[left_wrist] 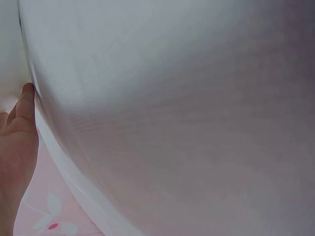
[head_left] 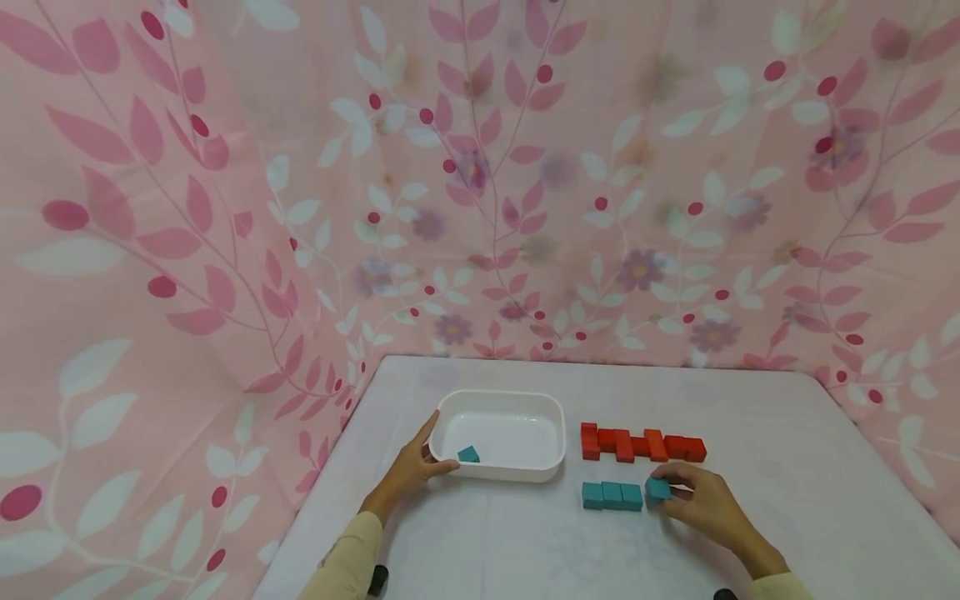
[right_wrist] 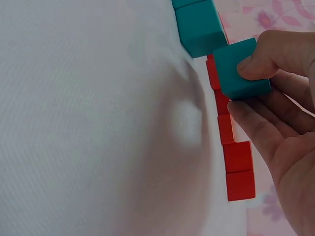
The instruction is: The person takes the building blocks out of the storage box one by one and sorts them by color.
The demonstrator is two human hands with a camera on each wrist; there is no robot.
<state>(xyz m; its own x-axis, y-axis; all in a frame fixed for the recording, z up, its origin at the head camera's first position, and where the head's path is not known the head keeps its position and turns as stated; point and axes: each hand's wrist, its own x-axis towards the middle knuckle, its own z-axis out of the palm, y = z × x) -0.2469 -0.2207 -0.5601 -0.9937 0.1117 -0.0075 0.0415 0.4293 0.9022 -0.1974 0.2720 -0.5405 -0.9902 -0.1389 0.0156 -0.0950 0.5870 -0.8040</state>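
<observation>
My right hand pinches a teal cube between thumb and fingers, just right of a short row of teal cubes. The right wrist view shows the thumb laid on one face of the held cube and fingers behind it. At the near left corner of a white tray is my left hand. Its thumb touches the near side, and its straight index finger lies along the left side. One teal cube lies inside the tray, near its front wall. Only part of the left hand shows in its wrist view.
Behind the teal row runs a line of red blocks, some standing across the others. A white cloth covers the table. Pink leaf-patterned curtains hang behind and at the left.
</observation>
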